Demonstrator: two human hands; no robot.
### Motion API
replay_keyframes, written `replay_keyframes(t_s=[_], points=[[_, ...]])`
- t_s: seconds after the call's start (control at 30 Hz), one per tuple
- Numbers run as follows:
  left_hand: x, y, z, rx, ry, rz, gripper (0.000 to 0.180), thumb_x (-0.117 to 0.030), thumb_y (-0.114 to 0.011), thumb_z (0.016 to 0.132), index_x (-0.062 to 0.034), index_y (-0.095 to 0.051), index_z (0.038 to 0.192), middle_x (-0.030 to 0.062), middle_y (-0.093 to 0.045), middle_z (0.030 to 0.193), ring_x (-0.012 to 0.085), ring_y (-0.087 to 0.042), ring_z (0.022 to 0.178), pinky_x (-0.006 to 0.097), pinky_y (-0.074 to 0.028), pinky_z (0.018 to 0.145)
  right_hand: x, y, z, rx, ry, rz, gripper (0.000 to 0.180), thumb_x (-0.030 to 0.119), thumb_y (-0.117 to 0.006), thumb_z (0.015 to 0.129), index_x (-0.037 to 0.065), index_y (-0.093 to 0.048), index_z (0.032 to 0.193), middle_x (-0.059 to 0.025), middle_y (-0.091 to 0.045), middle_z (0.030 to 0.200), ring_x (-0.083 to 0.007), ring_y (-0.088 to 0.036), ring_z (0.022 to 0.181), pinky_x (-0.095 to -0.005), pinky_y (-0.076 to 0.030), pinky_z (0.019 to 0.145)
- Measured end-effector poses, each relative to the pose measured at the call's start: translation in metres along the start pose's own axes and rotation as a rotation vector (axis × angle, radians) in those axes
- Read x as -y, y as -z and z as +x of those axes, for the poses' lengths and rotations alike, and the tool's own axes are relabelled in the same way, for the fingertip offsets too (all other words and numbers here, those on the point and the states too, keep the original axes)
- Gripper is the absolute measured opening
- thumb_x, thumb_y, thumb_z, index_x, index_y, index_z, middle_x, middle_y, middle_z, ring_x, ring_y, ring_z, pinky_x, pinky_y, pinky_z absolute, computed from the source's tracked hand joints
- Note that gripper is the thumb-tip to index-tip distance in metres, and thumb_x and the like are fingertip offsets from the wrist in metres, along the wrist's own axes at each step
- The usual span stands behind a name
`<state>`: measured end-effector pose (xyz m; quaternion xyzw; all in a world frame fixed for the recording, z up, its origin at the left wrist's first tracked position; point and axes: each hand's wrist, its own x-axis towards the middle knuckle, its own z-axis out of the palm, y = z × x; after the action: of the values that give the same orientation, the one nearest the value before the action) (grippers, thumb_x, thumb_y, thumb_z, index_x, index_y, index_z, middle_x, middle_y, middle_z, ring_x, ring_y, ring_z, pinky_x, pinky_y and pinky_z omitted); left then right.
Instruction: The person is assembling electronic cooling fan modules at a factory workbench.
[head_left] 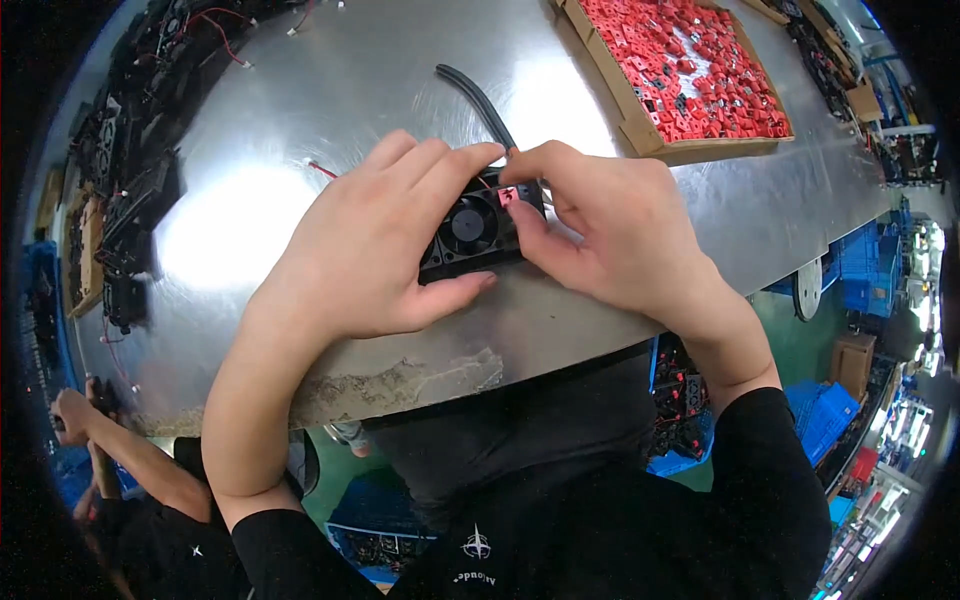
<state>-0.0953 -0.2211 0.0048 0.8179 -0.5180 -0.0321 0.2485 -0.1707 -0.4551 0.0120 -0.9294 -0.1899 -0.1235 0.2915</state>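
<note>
1. black fan unit — lay on bench, gripped by left hand.
2. red piece — sat at its upper right, touched by thumb of nearer right hand; that grip's closure couldn't be told.

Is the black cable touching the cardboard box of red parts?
Apart: the head view shows shiny metal tabletop between the black cable and the cardboard box.

White lettering below a star-like emblem, black shirt
</note>
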Motion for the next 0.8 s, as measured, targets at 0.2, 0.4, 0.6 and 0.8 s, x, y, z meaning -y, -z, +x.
replay_keyframes(t_s=[0.2, 0.4, 0.6, 0.8], points=[[0.001, -0.001, 0.001, -0.018, 0.004, -0.010, 0.082, -0.037, -0.083, 0.078, -0.0025, -0.055, 0.148, 0.0178, -0.063, 0.115, 0.0406, -0.059, 0.106, 0.048, -0.053, 0.092, -0.006, -0.003, -0.008, -0.025, 0.101, -0.077, 0.014, 0.006, -0.075, 0.089, 0.008, -0.076, 0.103, -0.0092, -0.072, 0.077, -0.0276, -0.070, 0.063, -0.0375, -0.053, 0.057], [0.003, -0.004, -0.004, -0.035, 0.010, -0.014, 0.080, -0.039, -0.082, 0.080, -0.0028, -0.056, 0.146, 0.0177, -0.063, 0.115, 0.0401, -0.059, 0.106, 0.047, -0.053, 0.091, 0.002, -0.005, -0.010, 0.014, 0.046, -0.042, 0.015, 0.004, -0.070, 0.093, 0.006, -0.076, 0.107, -0.0122, -0.072, 0.078, -0.0303, -0.071, 0.065, -0.0400, -0.054, 0.059], [0.003, -0.005, -0.002, -0.064, -0.012, 0.005, 0.077, -0.040, -0.082, 0.080, -0.0039, -0.057, 0.143, 0.0169, -0.063, 0.114, 0.0393, -0.060, 0.106, 0.047, -0.054, 0.089, 0.011, -0.001, -0.015, 0.108, -0.067, -0.116, 0.021, 0.007, -0.069, 0.098, 0.006, -0.072, 0.118, -0.0147, -0.069, 0.074, -0.0315, -0.069, 0.061, -0.0413, -0.052, 0.058], [0.002, -0.001, -0.005, -0.027, 0.009, -0.004, 0.072, -0.041, -0.083, 0.080, -0.0051, -0.059, 0.137, 0.0162, -0.064, 0.113, 0.0396, -0.060, 0.108, 0.047, -0.054, 0.090, 0.004, 0.004, -0.006, 0.182, -0.140, 0.019, 0.025, 0.006, -0.070, 0.097, 0.006, -0.072, 0.122, -0.0098, -0.060, 0.063, -0.0235, -0.060, 0.052, -0.0351, -0.046, 0.053]])
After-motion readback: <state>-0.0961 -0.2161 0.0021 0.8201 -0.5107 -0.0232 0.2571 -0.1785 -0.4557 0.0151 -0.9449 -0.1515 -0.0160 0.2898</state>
